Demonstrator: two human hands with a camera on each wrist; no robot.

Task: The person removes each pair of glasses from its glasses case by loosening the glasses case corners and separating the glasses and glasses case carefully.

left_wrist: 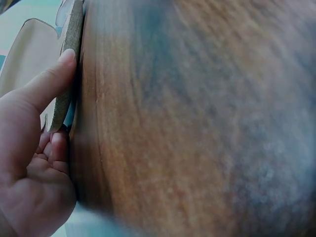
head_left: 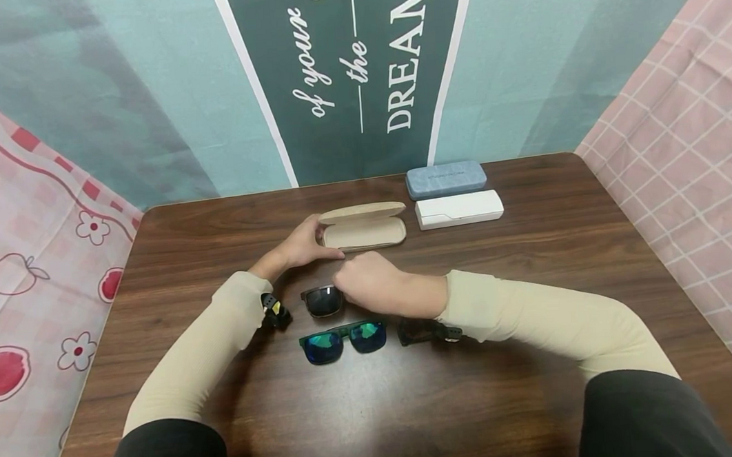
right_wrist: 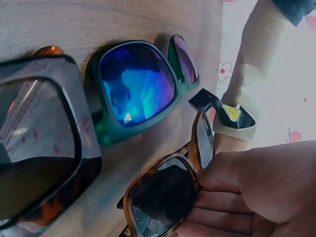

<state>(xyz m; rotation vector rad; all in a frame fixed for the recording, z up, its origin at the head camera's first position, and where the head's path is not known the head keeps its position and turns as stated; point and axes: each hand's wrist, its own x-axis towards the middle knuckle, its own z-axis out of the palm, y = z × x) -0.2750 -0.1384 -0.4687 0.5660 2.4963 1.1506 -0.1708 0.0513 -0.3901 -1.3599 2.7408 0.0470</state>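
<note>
My left hand [head_left: 301,246] holds the left end of an opened beige glasses case [head_left: 364,235]. In the left wrist view its thumb [left_wrist: 57,74] lies along the case's edge, the other fingers curled lower down. Just in front of the case, my right hand [head_left: 372,283] grips a pair of brown tortoiseshell sunglasses [head_left: 323,302] with dark lenses, covering their right part. The right wrist view has its curled fingers [right_wrist: 217,212] against the frame; the thumb is hard to make out. Nothing lies inside the visible tray of the case.
Nearer me lie green-framed sunglasses [head_left: 324,348] with blue mirrored lenses. A third, dark pair [head_left: 413,331] is partly hidden under my right wrist. At the back right stand a closed blue case [head_left: 446,180] and a closed white case [head_left: 458,210].
</note>
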